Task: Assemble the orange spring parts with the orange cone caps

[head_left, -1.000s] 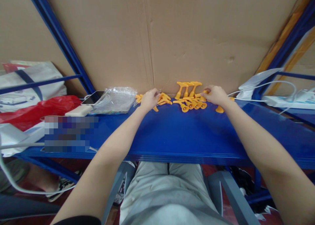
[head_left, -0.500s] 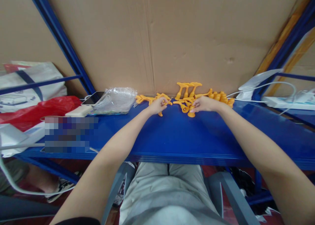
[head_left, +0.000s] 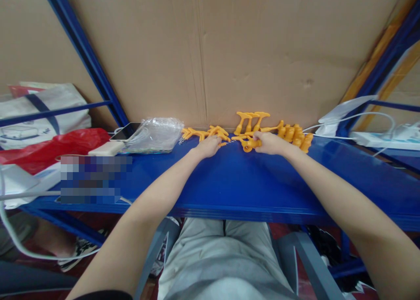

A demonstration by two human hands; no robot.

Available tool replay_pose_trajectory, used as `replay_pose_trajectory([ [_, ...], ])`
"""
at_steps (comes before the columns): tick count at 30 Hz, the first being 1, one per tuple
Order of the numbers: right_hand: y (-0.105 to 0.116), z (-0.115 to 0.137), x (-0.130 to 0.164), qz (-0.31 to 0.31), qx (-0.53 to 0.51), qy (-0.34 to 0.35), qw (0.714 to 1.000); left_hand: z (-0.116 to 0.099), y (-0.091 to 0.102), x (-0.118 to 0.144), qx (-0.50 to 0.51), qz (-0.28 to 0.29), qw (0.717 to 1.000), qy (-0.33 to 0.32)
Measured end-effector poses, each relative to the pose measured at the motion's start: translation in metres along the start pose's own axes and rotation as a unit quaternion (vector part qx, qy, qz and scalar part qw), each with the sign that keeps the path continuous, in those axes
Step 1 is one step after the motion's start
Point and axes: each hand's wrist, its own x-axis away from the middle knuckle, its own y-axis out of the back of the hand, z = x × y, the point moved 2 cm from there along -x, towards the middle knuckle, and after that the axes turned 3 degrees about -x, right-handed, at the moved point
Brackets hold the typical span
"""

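Several small orange plastic parts (head_left: 252, 120) lie in a row along the back of the blue shelf (head_left: 236, 181), against a cardboard wall. My right hand (head_left: 269, 143) is closed on one orange part (head_left: 248, 145) at the middle of the row. My left hand (head_left: 208, 146) sits just left of it, fingers curled over something small with a thin chain trailing toward the right hand. More orange parts (head_left: 294, 133) are stacked to the right, and a flat cluster of orange parts (head_left: 203, 132) lies to the left.
A clear plastic bag (head_left: 156, 133), a phone (head_left: 124, 131) and a white power bank (head_left: 106, 148) sit at the left. A red bag (head_left: 49, 149) lies further left. A white power strip (head_left: 380, 138) with cables is at the right. Another person's sandalled foot (head_left: 77, 252) shows below.
Both hands have drawn in from the outer piles toward the middle of the row. The right hand now grips an orange part close to the left hand.
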Motion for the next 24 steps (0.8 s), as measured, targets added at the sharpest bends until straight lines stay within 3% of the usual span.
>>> replay_pose_trajectory([
  [8,0.003,0.003,0.0,-0.045,-0.013,0.047,0.998,-0.011,0.004,0.0,0.007,-0.021,0.998,-0.063],
  [19,0.0,0.004,-0.001,-0.072,-0.062,0.079,0.992,-0.021,0.013,0.004,-0.073,-0.04,0.995,-0.062],
  [24,0.002,0.01,0.0,-0.07,-0.067,0.085,0.992,-0.025,0.013,0.006,-0.033,-0.063,0.997,-0.017],
])
